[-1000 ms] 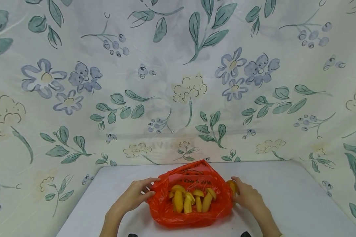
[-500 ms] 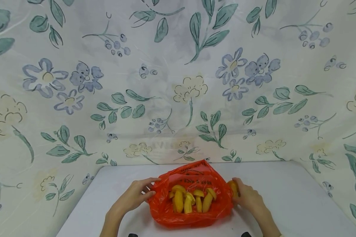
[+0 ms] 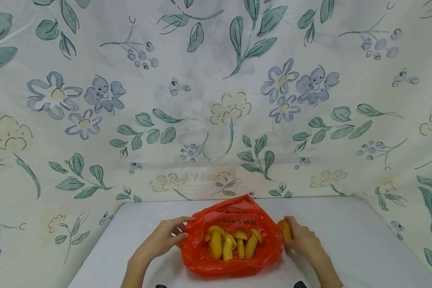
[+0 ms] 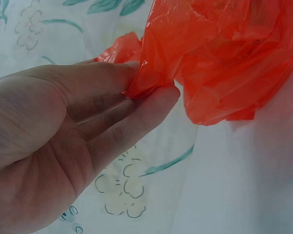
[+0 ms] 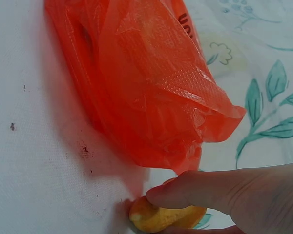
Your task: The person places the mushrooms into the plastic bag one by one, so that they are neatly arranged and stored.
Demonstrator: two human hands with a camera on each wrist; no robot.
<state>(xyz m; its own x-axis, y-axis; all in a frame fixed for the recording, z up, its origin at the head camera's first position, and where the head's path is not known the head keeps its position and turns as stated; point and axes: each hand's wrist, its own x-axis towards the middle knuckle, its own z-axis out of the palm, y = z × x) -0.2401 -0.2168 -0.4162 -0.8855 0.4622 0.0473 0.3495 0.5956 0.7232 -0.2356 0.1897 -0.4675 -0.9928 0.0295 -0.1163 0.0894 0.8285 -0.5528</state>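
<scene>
A red plastic bag with printed letters lies on its side, its mouth facing me. Several yellow-brown mushrooms show inside it, caps toward the back and stems toward me. At the bag's left edge, my left hand pinches the thin plastic between thumb and fingers; the left wrist view shows the bunched film there. Just beyond the bag's right side, my right hand grips one more mushroom by thumb and fingers. In the right wrist view that mushroom is partly covered by the thumb.
A white table carries the bag. Behind it and at both sides hangs a floral cloth. Small dark specks dot the table surface near the bag. Two black objects poke in at the bottom edge.
The mushroom in my right hand has turned, so more of its length shows beside the bag. My left hand and the bag have stayed nearly still.
</scene>
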